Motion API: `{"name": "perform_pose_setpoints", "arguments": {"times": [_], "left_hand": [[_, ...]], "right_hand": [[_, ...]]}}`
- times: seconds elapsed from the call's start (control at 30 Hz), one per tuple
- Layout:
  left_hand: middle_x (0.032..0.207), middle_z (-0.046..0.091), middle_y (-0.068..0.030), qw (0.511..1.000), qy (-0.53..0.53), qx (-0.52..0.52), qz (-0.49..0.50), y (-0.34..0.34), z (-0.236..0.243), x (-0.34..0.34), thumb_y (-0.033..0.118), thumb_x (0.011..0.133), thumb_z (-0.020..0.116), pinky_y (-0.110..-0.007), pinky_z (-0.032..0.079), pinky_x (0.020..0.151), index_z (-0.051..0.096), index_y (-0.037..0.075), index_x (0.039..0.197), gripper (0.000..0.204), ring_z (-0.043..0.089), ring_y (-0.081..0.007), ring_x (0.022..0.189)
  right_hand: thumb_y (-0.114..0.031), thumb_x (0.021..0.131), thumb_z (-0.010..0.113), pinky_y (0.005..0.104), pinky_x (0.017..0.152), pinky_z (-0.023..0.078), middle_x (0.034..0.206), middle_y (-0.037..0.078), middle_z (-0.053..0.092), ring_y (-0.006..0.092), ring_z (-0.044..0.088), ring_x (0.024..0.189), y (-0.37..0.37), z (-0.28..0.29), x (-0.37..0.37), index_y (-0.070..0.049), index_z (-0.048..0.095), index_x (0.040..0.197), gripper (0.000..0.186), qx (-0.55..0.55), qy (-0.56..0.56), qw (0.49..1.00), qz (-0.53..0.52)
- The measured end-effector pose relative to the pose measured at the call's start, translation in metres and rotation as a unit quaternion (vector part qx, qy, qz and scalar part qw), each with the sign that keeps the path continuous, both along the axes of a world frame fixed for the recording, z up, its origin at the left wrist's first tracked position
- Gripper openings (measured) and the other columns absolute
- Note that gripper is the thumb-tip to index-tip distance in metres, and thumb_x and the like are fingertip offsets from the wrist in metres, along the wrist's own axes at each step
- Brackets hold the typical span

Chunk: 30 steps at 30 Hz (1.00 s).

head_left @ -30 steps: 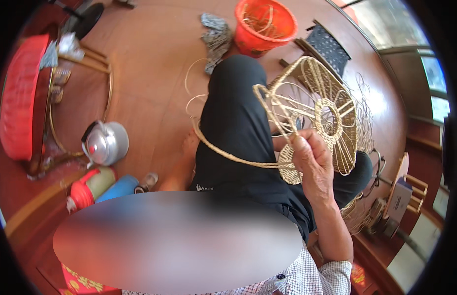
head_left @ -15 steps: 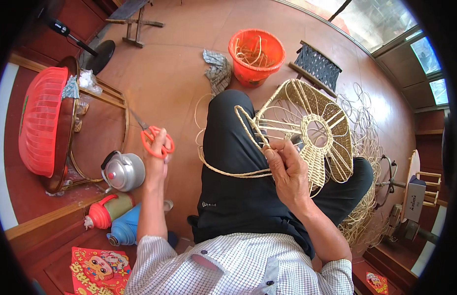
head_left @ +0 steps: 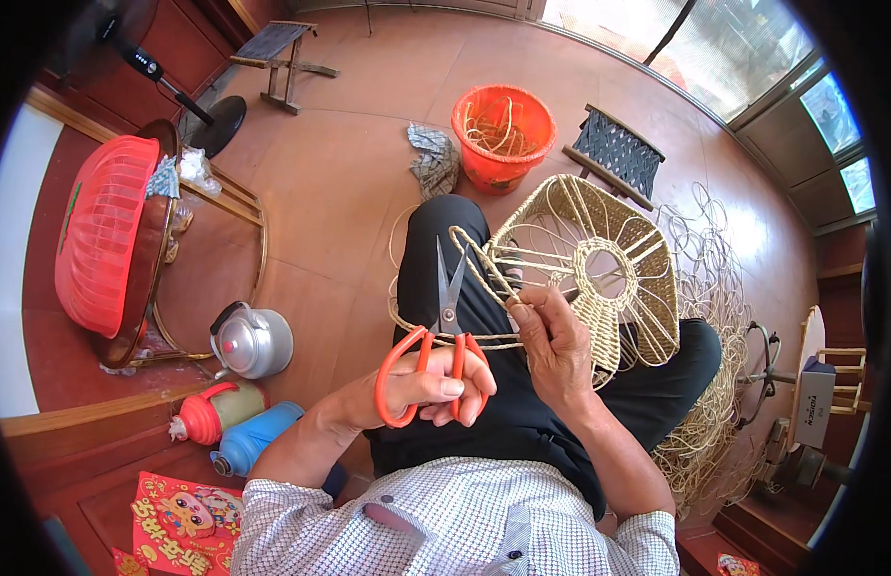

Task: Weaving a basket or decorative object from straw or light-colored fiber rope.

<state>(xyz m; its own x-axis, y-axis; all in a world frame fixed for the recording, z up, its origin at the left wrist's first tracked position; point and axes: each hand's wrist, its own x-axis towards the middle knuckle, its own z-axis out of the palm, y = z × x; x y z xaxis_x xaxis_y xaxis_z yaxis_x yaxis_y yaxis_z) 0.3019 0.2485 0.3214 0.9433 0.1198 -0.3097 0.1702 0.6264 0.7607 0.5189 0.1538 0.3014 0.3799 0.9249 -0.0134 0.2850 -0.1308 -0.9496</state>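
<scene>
My left hand (head_left: 431,387) grips a pair of scissors (head_left: 448,315) by their orange handles, over my lap. The blades stand apart, pointing away from me, close to a looped straw cord (head_left: 476,257). My right hand (head_left: 558,346) pinches that cord between thumb and fingers. Just beyond it, a woven straw basket (head_left: 658,288) rests tilted on my right leg, with a round ring (head_left: 582,267) and cords running from it to the rim. One long strand crosses my left thigh and trails down its left side.
A red bucket (head_left: 484,171) of cords stands ahead beside a checked cloth (head_left: 432,158) and a low woven stool (head_left: 618,144). Tangled cord (head_left: 704,403) lies at the right. At the left are a kettle (head_left: 258,344), flasks (head_left: 263,437), a red plastic basket (head_left: 105,235) and a fan (head_left: 220,125).
My left hand has swung in from the left, over my lap, bringing the scissors near the cord loop; their blades have parted. My right hand still pinches the cord in nearly the same place.
</scene>
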Motion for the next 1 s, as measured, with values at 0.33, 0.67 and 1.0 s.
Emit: {"name": "perform_pose_setpoints", "arguments": {"times": [0.33, 0.67, 1.0], "left_hand": [[0.096, 0.07, -0.01, 0.998, -0.007, 0.014, 0.06, 0.008, 0.003, 0.013, 0.042, 0.091, 0.06, -0.024, 0.042, 0.064, 0.06, -0.001, 0.129, 0.057, 0.054, -0.0108, 0.07], [0.077, 0.069, -0.0072, 0.993, 0.044, 0.08, 0.072, 0.008, 0.027, 0.011, 0.037, 0.097, 0.057, -0.023, 0.04, 0.06, 0.063, 0.004, 0.113, 0.037, 0.053, -0.0086, 0.065], [0.063, 0.061, -0.0039, 0.826, 0.108, 0.289, 0.472, 0.059, -0.051, -0.031, 0.04, 0.102, 0.068, -0.027, 0.039, 0.05, 0.066, 0.006, 0.095, 0.035, 0.055, -0.0108, 0.052]], "right_hand": [[-0.006, 0.099, 0.07, 0.0341, 0.061, 0.05, 0.085, 0.013, 0.067, 0.0254, 0.065, 0.066, -0.008, 0.0, 0.002, -0.004, 0.067, 0.11, 0.011, 0.077, -0.107, 0.99, 0.049], [-0.006, 0.099, 0.07, 0.0325, 0.062, 0.051, 0.083, 0.012, 0.066, 0.0218, 0.065, 0.067, -0.006, 0.0, 0.003, -0.003, 0.068, 0.109, 0.01, 0.089, -0.105, 0.99, 0.037], [-0.023, 0.113, 0.051, 0.0221, 0.059, 0.03, 0.076, -0.005, 0.044, 0.0047, 0.036, 0.066, 0.004, 0.001, 0.01, -0.005, 0.059, 0.119, 0.021, 0.04, 0.314, 0.949, 0.016]]}}
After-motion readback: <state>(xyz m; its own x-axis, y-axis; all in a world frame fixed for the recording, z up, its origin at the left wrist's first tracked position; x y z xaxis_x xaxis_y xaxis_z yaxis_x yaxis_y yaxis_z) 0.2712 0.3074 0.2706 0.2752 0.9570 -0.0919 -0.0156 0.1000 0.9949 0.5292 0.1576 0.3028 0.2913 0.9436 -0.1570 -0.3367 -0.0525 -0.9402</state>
